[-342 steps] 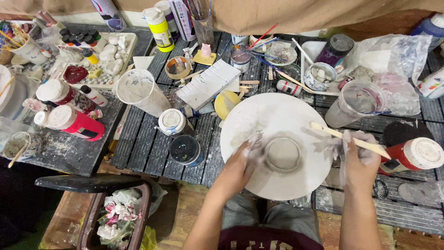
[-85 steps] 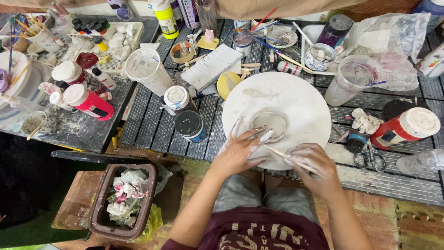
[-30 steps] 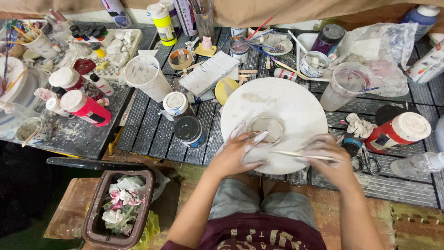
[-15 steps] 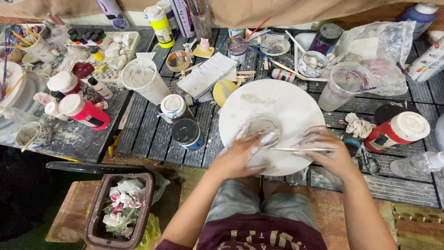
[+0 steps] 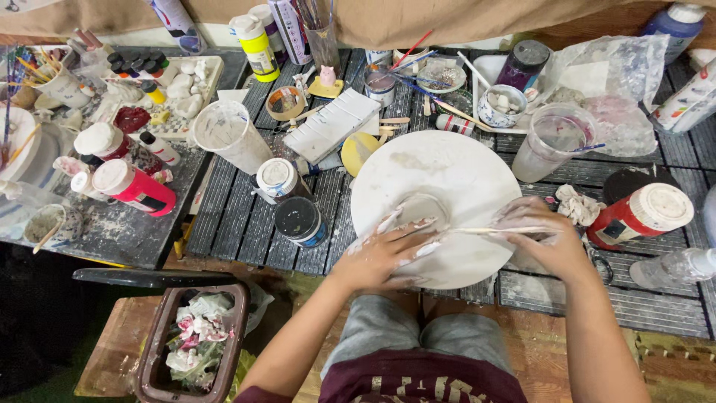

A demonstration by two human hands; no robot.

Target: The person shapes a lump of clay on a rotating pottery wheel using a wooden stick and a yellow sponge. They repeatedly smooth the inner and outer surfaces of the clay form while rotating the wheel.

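White disc [image 5: 447, 179] sits mid-table w/ jars crowding its left & right edges, your left hand [image 5: 380, 257] lies flat-fingered by the clay bowl [image 5: 419, 213], right hand [image 5: 541, 239] pinching a stick [image 5: 496, 230] beside it.

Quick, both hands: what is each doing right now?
Left hand: open, fingers resting on the small clay bowl.
Right hand: closed on a thin wooden stick.

Table: you've a dark slatted top [image 5: 246, 216] (paint-spattered).
Floor: your seat stands on orange-brown tiles [image 5: 544, 351].
Backdrop: tan cloth [image 5: 447, 19] hangs behind.
Bin: brown [image 5: 153, 358], at left.
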